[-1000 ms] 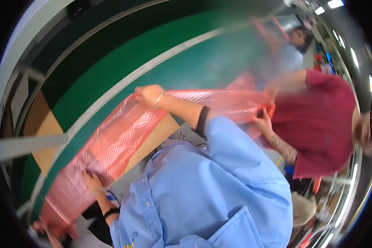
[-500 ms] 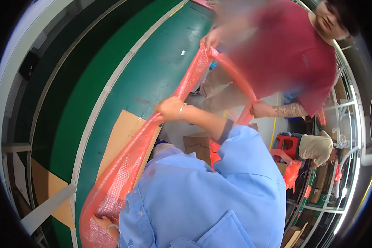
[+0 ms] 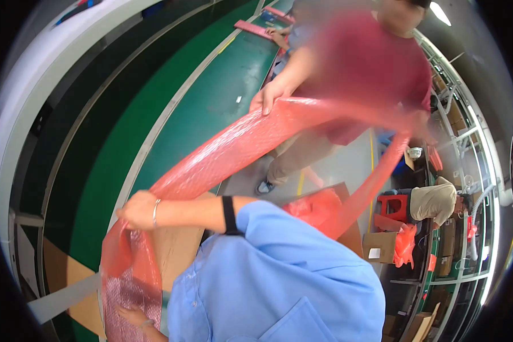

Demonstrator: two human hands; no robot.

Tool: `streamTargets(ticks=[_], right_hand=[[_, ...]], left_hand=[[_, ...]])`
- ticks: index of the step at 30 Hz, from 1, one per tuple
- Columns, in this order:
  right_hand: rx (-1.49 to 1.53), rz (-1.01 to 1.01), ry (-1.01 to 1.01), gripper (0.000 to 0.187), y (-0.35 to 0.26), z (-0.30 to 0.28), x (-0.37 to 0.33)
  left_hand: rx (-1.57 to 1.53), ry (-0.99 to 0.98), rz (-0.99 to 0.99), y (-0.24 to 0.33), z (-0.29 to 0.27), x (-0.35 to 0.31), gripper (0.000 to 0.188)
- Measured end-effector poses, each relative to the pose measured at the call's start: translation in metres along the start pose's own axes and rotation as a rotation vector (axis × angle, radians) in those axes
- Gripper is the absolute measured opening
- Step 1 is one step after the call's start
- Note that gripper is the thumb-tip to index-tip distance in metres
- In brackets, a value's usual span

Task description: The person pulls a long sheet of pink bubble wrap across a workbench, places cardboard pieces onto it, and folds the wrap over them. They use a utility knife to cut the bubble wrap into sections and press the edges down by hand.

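Right hand closed on red bubble wrap over far edge of worktop, likely for tension; left hand against wrap, grip unclear.

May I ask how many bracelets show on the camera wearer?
2: one bracelet at the right hand, which grips red plastic wrap; a second bracelet at the left hand. More may be hidden.

Light blue shirt with a small pale button, a stitched patch pocket and a loose sleeve; black band on the forearm; silvery bangle behind the right hand, pale bracelet behind the left hand.
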State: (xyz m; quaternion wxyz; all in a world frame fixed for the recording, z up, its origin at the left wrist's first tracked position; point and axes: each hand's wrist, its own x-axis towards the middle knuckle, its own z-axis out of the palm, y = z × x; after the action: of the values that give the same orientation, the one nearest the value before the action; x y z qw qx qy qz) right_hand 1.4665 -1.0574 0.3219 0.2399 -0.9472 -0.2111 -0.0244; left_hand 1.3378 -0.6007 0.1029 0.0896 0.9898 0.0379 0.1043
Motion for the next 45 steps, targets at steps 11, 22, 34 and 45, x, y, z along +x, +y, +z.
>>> streamTargets(ticks=[11, 22, 34, 45], right_hand=[[0.09, -0.104, -0.021, 0.035, -0.034, 0.024, 0.018], [0.244, 0.007, -0.325, 0.036, -0.011, 0.009, 0.013], [0.748, 0.072, -0.95, 0.03, 0.009, 0.022, -0.003], [0.552, 0.114, -0.761, 0.013, 0.154, -0.019, 0.003]], left_hand=[[-1.946, -0.855, -0.391, 0.357, -0.042, 0.032, 0.047], [-2.631, -0.193, -0.694, 0.306, -0.057, 0.049, 0.033], [-2.703, 0.59, -0.809, 0.275, -0.059, -0.019, 0.034], [-2.067, -0.48, -1.024, 0.347, -0.006, -0.044, 0.032]])
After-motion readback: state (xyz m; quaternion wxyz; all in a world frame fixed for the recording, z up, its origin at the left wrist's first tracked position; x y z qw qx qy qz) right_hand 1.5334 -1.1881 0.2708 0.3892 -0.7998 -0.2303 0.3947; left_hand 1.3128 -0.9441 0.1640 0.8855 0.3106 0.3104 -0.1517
